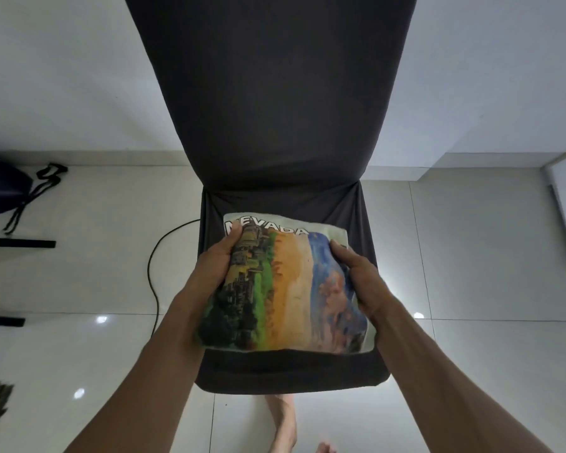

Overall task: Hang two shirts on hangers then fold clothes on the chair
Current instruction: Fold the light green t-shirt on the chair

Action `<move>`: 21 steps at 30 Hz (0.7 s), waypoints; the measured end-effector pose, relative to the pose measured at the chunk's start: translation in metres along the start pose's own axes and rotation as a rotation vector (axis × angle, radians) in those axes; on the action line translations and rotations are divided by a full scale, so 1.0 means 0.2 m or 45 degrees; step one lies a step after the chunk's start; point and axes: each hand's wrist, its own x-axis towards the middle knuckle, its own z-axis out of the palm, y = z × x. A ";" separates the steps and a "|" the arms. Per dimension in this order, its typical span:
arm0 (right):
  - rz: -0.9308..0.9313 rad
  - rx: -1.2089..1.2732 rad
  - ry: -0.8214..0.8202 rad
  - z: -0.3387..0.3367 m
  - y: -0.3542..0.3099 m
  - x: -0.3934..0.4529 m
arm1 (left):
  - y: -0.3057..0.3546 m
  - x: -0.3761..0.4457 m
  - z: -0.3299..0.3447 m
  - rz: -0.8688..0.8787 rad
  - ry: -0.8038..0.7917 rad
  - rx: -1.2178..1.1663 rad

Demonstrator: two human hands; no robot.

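A folded white T-shirt (288,282) with a colourful landscape print and the word NEVADA lies over the seat of a dark grey covered chair (275,125). My left hand (218,268) grips the shirt's left edge, thumb on top. My right hand (356,276) grips its right edge the same way. The shirt is a compact square bundle, held just at or slightly above the seat. No hangers are in view.
The chair stands on a glossy tiled floor against a white wall. A black cable (154,273) runs on the floor left of the seat. A dark drawstring bag (4,188) lies far left. My bare feet (285,426) show below the seat's front edge.
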 end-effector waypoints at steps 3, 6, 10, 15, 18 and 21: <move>-0.162 -0.212 0.004 0.02 -0.12 0.00 | 0.03 0.00 0.02 -0.011 -0.086 -0.119; -0.261 -0.329 -0.027 0.04 -0.20 0.01 | 0.03 0.02 0.04 0.027 -0.178 -0.202; -0.312 -0.435 -0.004 0.01 -0.17 0.04 | -0.08 0.09 0.03 0.038 -0.193 -0.275; -0.064 -0.533 0.162 -0.19 0.05 0.07 | -0.42 0.17 0.02 -0.226 -0.075 -0.203; 0.078 -0.485 0.235 -0.30 0.18 0.06 | -0.58 0.14 0.02 -0.397 -0.026 -0.139; 0.154 -0.554 0.232 -0.37 0.24 0.03 | -0.67 0.09 0.00 -0.466 -0.014 -0.055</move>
